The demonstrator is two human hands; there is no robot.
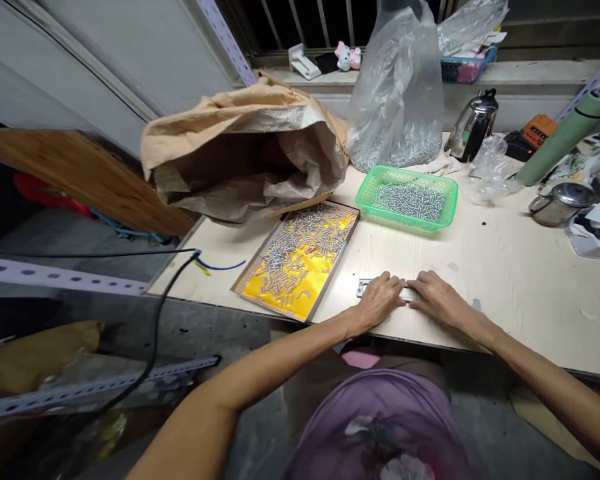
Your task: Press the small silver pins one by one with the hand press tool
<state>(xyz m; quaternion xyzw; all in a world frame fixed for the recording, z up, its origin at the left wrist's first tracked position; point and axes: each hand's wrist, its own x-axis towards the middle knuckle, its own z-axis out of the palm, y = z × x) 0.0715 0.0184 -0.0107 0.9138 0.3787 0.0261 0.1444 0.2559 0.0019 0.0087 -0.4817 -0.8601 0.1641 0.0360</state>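
A narrow, flat metal strip point(408, 294) with a slotted left end lies on the pale table near its front edge. My left hand point(381, 298) is closed over the strip's left part, and its slotted end sticks out past the fingers. Close beside it, my right hand point(437, 299) is closed on the strip's right part, fingertips pressed together. Both palms hide much of the strip. A grey tip point(476, 304) shows beyond my right hand; whether it belongs to the strip I cannot tell. Left of my hands, a shallow tray point(307, 313) with a yellow bottom bears many small metal pins point(300, 243).
Behind my hands stands a green plastic basket point(405, 223) of small metal pieces. An open brown paper sack point(245, 160) overhangs the tray. Farther back are a clear bag point(397, 100) of metal parts, a kettle point(473, 127), a steel cup point(563, 203) and a green flask point(563, 143).
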